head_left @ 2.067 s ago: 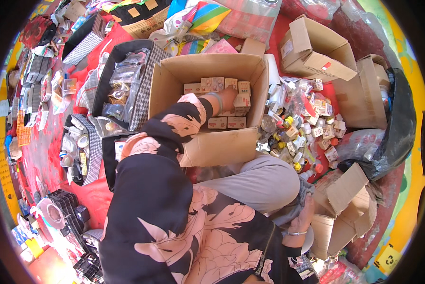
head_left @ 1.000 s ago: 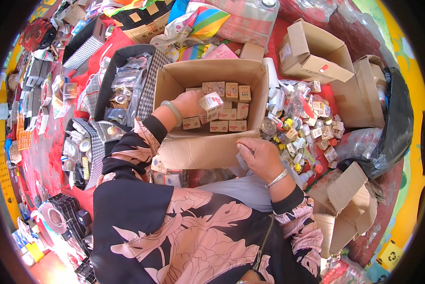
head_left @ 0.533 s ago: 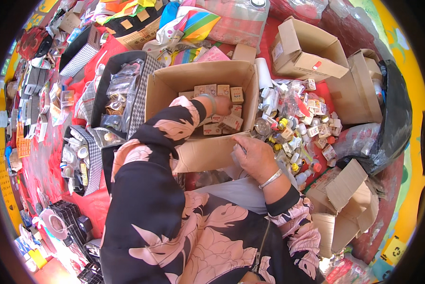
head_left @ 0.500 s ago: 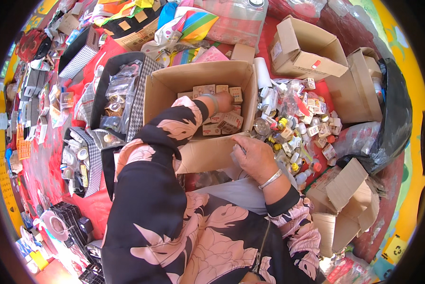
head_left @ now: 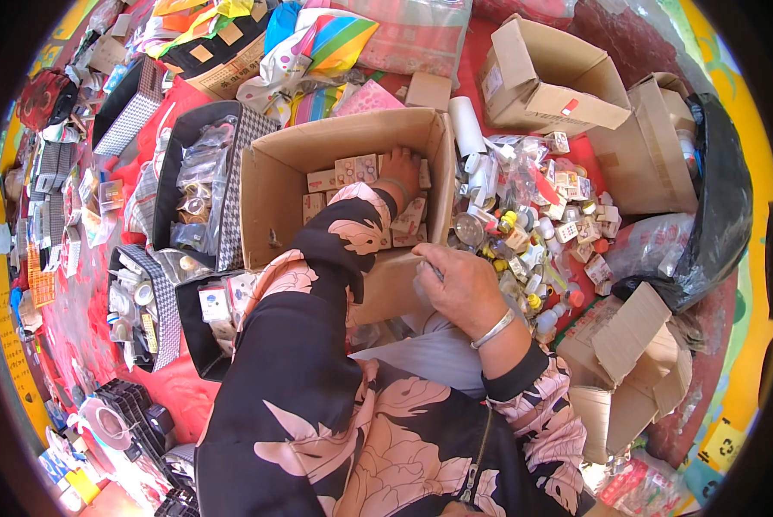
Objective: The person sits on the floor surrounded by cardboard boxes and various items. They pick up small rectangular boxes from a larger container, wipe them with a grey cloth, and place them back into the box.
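the left hand (head_left: 397,171) is down inside a big open cardboard carton (head_left: 343,136), at its far right part, with the fingers pointing away over small printed boxes (head_left: 355,170); i cannot tell whether they are gripping one. these boxes lie on the carton's floor, some in a row along the far side, others to the left of the wrist and just right of it, a few of them tilted. the right hand (head_left: 462,289) is at the near right corner of the carton, beside its near flap (head_left: 395,286), fingers curled inward; whether they pinch anything is not clear. a silver bangle (head_left: 495,329) circles the right wrist, and grey trousers (head_left: 425,358) show below the flap. just right of the carton spreads a heap of little bottles and boxes (head_left: 567,233), with a white roll (head_left: 466,125) at its far left edge. farther right stand an open carton (head_left: 597,114) and a black plastic bag (head_left: 718,198); another carton with raised flaps (head_left: 632,345) sits near right. to the left, a black-lined bin with checked sides (head_left: 253,129) holds plastic-wrapped goods (head_left: 201,181). on the far side lies a rainbow-striped bag (head_left: 343,43).
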Tool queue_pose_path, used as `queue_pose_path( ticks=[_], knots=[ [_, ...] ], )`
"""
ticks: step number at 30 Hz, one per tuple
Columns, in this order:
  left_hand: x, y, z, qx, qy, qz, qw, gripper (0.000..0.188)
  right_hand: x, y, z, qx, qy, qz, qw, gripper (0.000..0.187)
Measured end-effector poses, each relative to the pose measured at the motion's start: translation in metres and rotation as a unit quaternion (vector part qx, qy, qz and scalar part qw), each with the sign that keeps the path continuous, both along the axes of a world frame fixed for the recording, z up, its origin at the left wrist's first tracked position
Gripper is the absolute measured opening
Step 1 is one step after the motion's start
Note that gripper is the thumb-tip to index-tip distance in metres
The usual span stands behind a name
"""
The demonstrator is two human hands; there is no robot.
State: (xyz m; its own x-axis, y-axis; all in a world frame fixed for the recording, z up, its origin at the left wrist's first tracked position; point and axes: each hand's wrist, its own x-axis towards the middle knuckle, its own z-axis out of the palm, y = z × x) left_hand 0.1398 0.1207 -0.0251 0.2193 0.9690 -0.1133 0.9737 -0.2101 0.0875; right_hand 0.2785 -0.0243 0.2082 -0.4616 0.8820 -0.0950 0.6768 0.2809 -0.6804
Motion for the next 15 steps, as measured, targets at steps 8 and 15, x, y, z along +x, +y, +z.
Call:
queue_pose_path(
  ticks=[8,15],
  knots=[
    [-0.029,-0.002,0.031,0.026,-0.165,-0.043,0.985,0.059,-0.001,-0.003,-0.005,0.022,0.023,-0.005,0.999,0.021],
    [-0.083,-0.018,0.085,-0.057,-0.350,0.007,0.935,0.070,-0.002,-0.004,-0.003,0.018,0.026,-0.013,0.999,0.021]
  ],
)
